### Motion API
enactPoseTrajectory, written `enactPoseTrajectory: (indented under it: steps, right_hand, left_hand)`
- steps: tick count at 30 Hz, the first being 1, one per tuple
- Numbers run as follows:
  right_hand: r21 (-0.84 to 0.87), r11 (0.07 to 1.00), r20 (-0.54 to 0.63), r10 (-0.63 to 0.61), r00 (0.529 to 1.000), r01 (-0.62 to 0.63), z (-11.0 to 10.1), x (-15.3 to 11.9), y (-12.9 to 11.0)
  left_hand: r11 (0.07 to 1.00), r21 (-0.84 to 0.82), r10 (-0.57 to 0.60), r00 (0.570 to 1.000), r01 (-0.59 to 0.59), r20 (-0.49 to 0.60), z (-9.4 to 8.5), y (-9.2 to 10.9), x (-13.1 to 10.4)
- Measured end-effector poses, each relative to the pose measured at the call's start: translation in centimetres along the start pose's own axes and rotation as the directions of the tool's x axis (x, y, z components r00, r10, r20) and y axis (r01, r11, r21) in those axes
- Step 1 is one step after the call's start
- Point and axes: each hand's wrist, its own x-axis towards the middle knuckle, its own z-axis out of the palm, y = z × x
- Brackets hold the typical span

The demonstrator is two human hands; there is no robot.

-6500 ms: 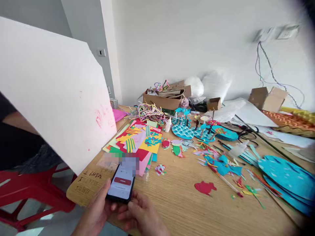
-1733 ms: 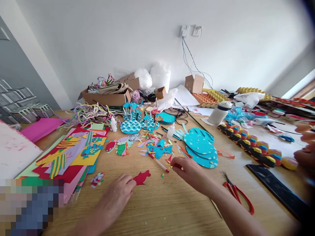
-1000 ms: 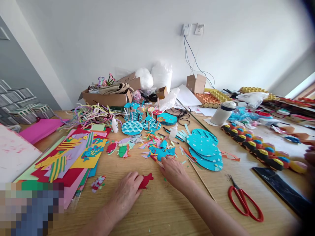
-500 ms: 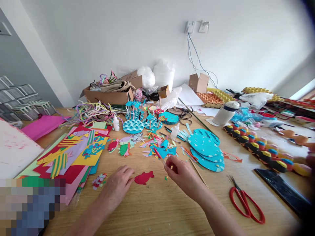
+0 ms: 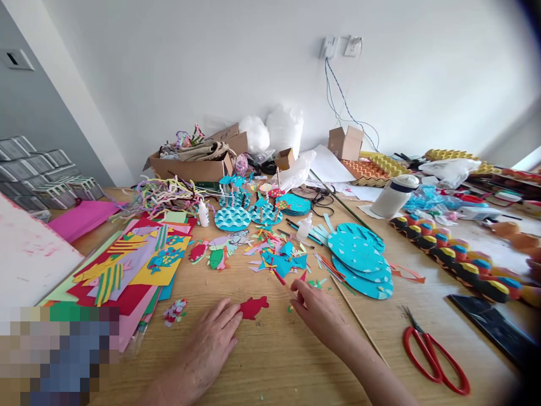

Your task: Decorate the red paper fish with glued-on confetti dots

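A red paper fish (image 5: 255, 308) lies flat on the wooden table. My left hand (image 5: 217, 327) rests palm down, fingers stretched out, with its fingertips at the fish's left end and partly over it. To the right of the fish, my right hand (image 5: 310, 301) is closed on a thin red-and-pale pen-like stick (image 5: 282, 281), which points up and left; its exact kind is unclear. A small red pointed piece (image 5: 303, 276) shows just above those fingers. Small round paper bits (image 5: 175, 312) are heaped left of my left hand. Beyond lie blue paper fish (image 5: 283, 262) among coloured scraps.
Red-handled scissors (image 5: 431, 349), a thin wooden stick (image 5: 359, 318) and a dark phone (image 5: 492, 324) lie at right. Stacked blue ovals (image 5: 359, 251) sit behind them. Coloured paper sheets (image 5: 139, 301) fill the left side. Glue bottles (image 5: 203, 214) and a white tumbler (image 5: 395, 196) stand farther back.
My left hand has moved right onto the left end of the red fish. My right hand has come lower and slightly right with the stick. The view has shifted a little.
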Motion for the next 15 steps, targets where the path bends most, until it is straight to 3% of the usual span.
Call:
enactPoseTrajectory:
  steps: [5,9,12,15]
  right_hand:
    - [-0.080,0.995,0.025,-0.055,0.998,0.057,0.3,0.9,-0.1]
    - [-0.119,0.991,0.048,-0.057,0.997,0.062,0.4,1.6,0.1]
    - [-0.142,0.988,0.064,-0.048,0.997,0.057,0.5,2.1,0.2]
    - [-0.148,0.987,0.070,-0.059,0.996,0.069,0.5,2.3,0.2]
  left_hand:
    - [0.999,-0.013,-0.038,0.999,0.037,-0.027,-0.3,0.3,-0.1]
    - [0.985,-0.070,-0.159,0.987,0.158,-0.015,-1.8,0.3,-0.9]
    - [0.966,-0.101,-0.235,0.971,0.239,0.043,-3.1,-0.6,-2.2]
    - [0.960,-0.072,-0.273,0.962,0.271,-0.018,-3.7,-2.5,-3.5]
